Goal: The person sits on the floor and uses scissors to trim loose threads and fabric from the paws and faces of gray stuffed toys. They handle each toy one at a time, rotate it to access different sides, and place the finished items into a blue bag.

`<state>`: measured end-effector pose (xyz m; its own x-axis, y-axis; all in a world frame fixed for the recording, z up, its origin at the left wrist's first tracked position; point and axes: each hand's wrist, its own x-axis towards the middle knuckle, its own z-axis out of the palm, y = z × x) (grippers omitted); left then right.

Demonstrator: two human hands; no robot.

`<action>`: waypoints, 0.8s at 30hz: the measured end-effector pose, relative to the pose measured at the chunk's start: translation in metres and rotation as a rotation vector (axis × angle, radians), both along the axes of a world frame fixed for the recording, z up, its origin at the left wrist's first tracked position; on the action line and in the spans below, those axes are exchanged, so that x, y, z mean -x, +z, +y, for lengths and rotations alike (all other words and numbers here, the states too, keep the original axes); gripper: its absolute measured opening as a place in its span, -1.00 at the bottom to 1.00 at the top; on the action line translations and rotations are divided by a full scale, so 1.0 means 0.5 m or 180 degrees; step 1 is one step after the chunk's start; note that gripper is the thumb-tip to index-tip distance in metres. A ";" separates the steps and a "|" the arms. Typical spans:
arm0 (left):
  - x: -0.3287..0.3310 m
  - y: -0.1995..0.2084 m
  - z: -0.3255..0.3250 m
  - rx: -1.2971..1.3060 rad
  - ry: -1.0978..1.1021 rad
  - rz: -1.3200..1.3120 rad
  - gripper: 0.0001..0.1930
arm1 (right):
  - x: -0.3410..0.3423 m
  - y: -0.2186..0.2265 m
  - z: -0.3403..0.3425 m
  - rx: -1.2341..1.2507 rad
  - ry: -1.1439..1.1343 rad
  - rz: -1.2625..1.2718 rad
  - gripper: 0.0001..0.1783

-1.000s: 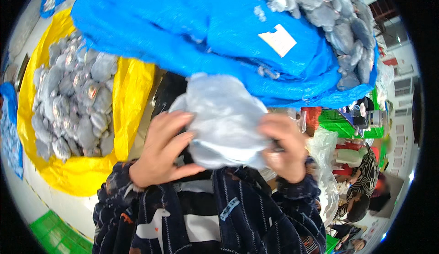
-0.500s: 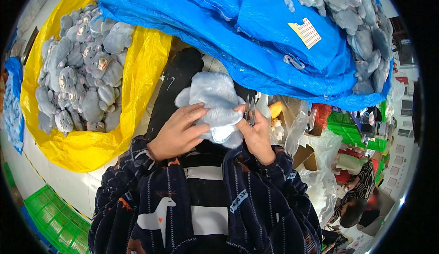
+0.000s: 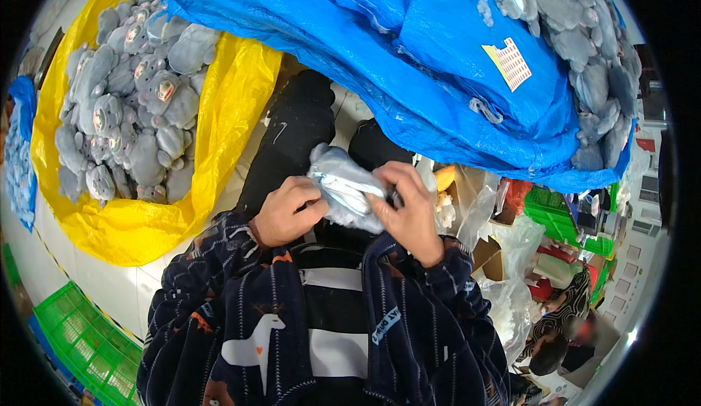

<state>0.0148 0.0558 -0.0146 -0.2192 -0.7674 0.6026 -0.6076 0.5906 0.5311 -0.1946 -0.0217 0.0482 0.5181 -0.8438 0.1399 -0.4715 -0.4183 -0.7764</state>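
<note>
Over my lap I hold a grey-blue plush toy skin (image 3: 347,205), limp and unstuffed, its pale opening turned up toward me. My left hand (image 3: 287,212) has its fingers curled in and grips the left edge of the skin. On the other side my right hand (image 3: 409,212) pinches the fabric along the opening between thumb and fingers. A dark bit shows beneath the right fingers, but the metal snips cannot be made out now.
At left stands a yellow bag (image 3: 248,77) full of grey plush skins. A blue sack (image 3: 438,63) with more skins spreads across the front and right. Green crates (image 3: 87,340), clear plastic bags (image 3: 511,289) and an open carton (image 3: 488,256) lie around. Another person (image 3: 551,344) sits at lower right.
The plush skin has been turned and folded, so its pale opening now faces up. Both hands shifted their grip on it. The snips' blades, visible upright before, are now hidden.
</note>
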 end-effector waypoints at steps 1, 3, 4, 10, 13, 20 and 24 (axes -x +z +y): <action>0.000 -0.004 -0.002 0.0040 -0.0088 0.0080 -0.72 | -0.004 0.011 0.007 0.0089 0.0220 -0.0008 -0.65; 0.002 -0.003 -0.005 0.0061 -0.0217 0.0210 -0.73 | -0.014 0.022 0.010 0.0346 0.0590 0.0194 -0.65; 0.005 -0.004 -0.007 0.0028 -0.0256 0.0250 -0.73 | -0.021 0.026 0.007 0.0513 0.0737 0.0406 -0.65; 0.030 -0.004 -0.030 0.0009 -0.0480 0.0564 -0.77 | -0.026 0.034 -0.006 0.0405 0.0221 0.1104 -0.69; 0.047 0.009 -0.053 0.0127 -0.0682 0.0567 -0.79 | -0.011 0.033 -0.011 0.0319 -0.0033 0.1287 -0.76; 0.060 0.006 -0.063 0.0236 -0.1002 0.0533 -0.78 | 0.024 -0.018 -0.030 -0.0324 -0.0168 0.0574 -0.84; 0.071 -0.005 -0.057 0.0114 -0.1137 0.0737 -0.73 | 0.040 0.022 -0.065 -0.3561 -0.0458 -0.0744 -0.82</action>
<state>-0.0209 0.0274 -0.0171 -0.3232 -0.6454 0.6921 -0.2285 0.7630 0.6047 -0.2148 -0.0544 0.0592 0.4670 -0.6056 -0.6443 -0.2545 0.6058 -0.7538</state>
